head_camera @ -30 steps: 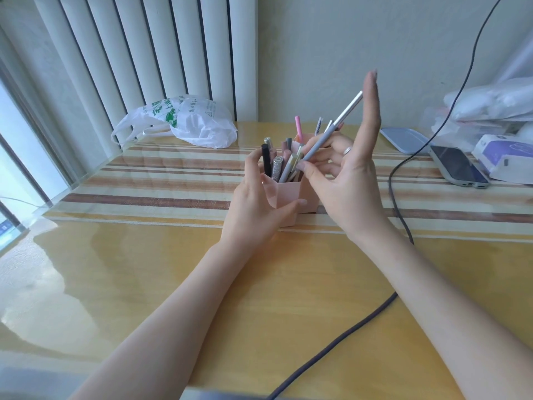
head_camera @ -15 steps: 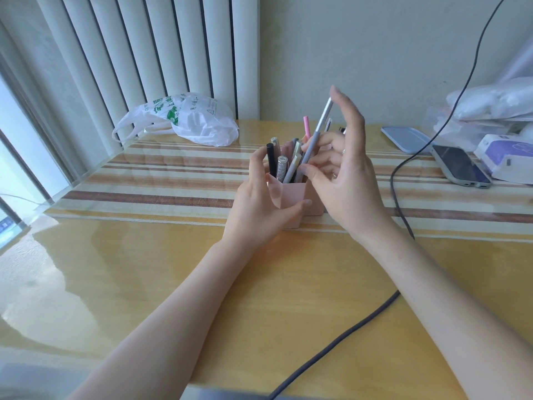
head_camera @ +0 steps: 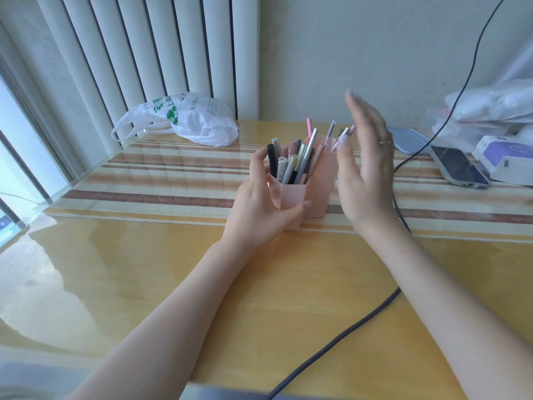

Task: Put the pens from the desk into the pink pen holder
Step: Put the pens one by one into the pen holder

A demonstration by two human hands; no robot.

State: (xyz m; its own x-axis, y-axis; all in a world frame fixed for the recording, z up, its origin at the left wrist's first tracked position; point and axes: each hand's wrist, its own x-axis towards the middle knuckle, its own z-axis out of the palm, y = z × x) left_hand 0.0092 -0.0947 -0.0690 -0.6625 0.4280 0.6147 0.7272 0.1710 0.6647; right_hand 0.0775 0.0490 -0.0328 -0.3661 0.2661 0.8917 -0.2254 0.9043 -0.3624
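Left hand (head_camera: 259, 209) fingers around pink pen holder (head_camera: 302, 197); right hand (head_camera: 363, 168) fingers straight, empty; bag print unreadable.

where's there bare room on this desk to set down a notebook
The widest bare patch is the desk front left, between the left forearm and the window. A smaller one lies on the striped mat between the plastic bag and the pink pen holder. The right is crowded: cable, phone, box.
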